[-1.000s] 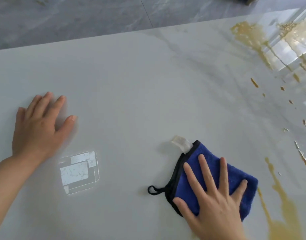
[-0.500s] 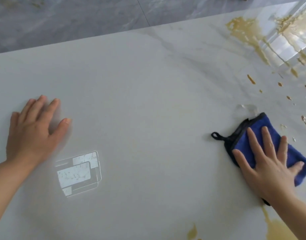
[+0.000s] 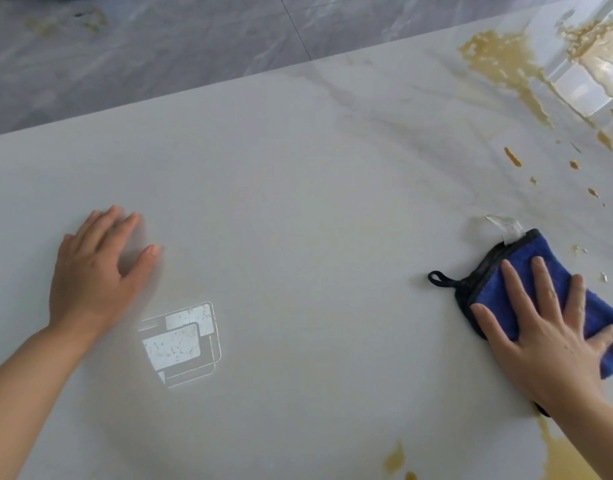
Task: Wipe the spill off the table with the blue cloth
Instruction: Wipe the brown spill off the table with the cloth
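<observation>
The blue cloth (image 3: 527, 258), black-edged with a black loop (image 3: 436, 278) and a white tag (image 3: 506, 225), lies flat on the white marble table (image 3: 298, 185) at the right. My right hand (image 3: 547, 334) presses down on it with fingers spread. A yellow-brown spill (image 3: 499, 60) spreads over the far right corner, with drops trailing down the right side. More of it pools near the front right (image 3: 568, 459), just below my right wrist, beside a small blot (image 3: 395, 457). My left hand (image 3: 93, 271) rests flat on the table at the left, holding nothing.
A bright patch of reflected light (image 3: 180, 344) lies on the table beside my left hand. The table's far edge runs diagonally across the top, with grey tiled floor (image 3: 159, 46) beyond it, faintly stained at the upper left.
My right hand has slid the cloth from the front middle of the table to the right and away from me; over the last half second it barely moved. My left hand stayed flat.
</observation>
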A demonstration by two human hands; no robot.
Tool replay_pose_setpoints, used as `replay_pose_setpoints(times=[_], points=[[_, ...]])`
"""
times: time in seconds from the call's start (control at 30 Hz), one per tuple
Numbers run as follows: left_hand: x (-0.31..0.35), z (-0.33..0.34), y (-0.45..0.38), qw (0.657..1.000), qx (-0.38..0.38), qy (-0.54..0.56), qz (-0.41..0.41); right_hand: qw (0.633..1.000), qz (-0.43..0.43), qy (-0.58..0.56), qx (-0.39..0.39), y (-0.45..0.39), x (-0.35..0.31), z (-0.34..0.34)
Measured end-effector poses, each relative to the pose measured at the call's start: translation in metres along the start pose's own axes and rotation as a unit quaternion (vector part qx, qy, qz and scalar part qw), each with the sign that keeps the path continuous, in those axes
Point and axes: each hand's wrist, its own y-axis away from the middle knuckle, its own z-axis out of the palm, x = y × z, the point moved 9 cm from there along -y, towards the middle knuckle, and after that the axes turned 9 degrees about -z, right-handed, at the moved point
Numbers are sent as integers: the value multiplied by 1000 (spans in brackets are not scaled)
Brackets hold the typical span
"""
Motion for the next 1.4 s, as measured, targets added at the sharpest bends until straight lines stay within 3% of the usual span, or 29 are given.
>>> replay_pose_setpoints(times=[0.23,0.37,0.47,0.6,0.83,0.97,1.1,1.4], points=[[20,-18,87,996,-29,87,-22,1000,-9,0,-17,0,-3,-1],[41,-23,169,991,-50,117,34,999,-12,6,-31,1,-5,-1],[61,-11,211,984,-107,106,90,999,-15,12,-36,0,-6,-2],[55,4,244,988,-149,47,19,999,-22,2,-36,-1,-8,-2],[50,-5,248,996,-76,50,-20,998,-41,24,-39,-2,-12,0],[44,-4,258,998,-51,35,-15,991,-114,51,-41,-5,-40,5],[38,3,268,996,-93,3,-8,974,-213,68,-22,5,-90,13],[30,2,277,996,-92,-5,-10,925,-370,82,-15,92,-186,45]])
